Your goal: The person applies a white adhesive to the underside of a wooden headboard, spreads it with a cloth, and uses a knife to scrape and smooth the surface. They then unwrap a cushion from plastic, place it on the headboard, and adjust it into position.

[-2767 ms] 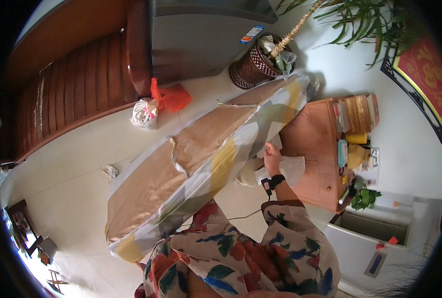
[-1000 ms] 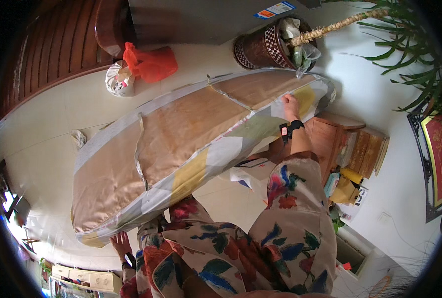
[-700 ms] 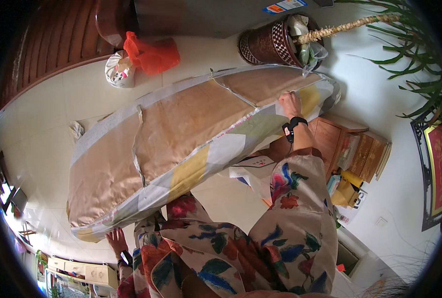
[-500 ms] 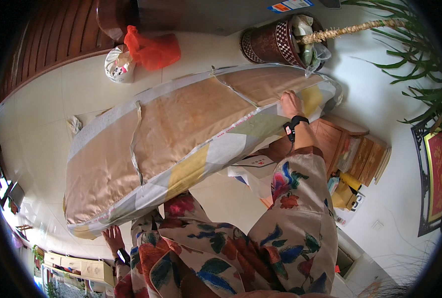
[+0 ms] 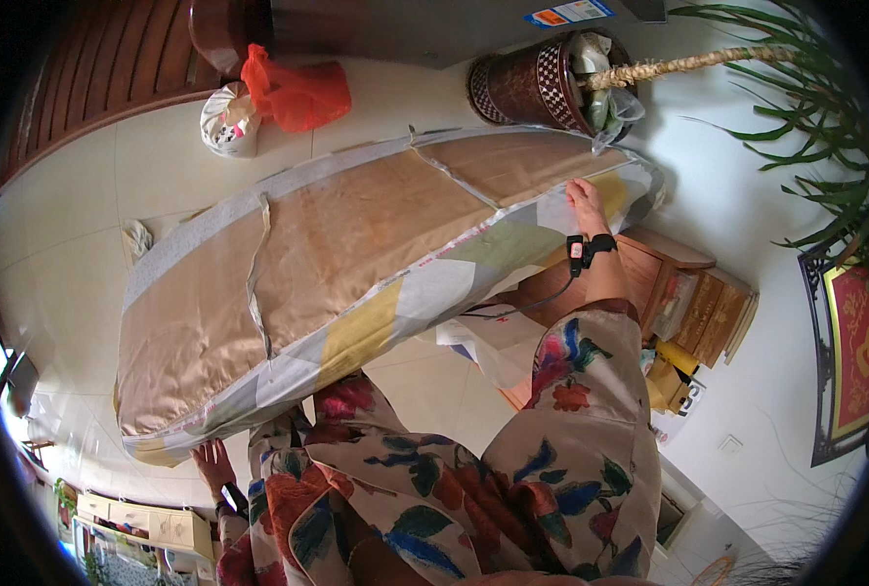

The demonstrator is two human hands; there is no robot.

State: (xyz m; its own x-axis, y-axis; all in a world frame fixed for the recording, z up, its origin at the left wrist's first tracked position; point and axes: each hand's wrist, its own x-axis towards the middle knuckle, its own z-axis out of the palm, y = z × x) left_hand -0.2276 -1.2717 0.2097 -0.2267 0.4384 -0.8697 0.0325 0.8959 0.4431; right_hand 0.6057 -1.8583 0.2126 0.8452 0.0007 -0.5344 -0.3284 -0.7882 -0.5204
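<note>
A long, thick cushion (image 5: 337,254) with a brown satiny face stretches in front of me from lower left to upper right. Its fitted cover (image 5: 361,325), patterned in grey, white, yellow and green, wraps round the edges. Two pale straps (image 5: 260,278) run across the brown face. Up at the far right part of the near edge, my right hand (image 5: 583,202) has its fingers closed on the cover. My left hand (image 5: 216,466) is spread at the cushion's near left corner, fingertips by its lower edge; whether they press on it is unclear.
A brown plant pot (image 5: 532,83) with a leaning plant stands past the cushion's far right end. Beyond the cushion are a red plastic bag (image 5: 302,90) and a small white bin (image 5: 229,122). Wooden furniture (image 5: 639,278) sits on the right, against the wall.
My right hand has slid a little to the right along the cover's edge, its wrist turning. The left hand stays by the corner. The whole view has shifted slightly.
</note>
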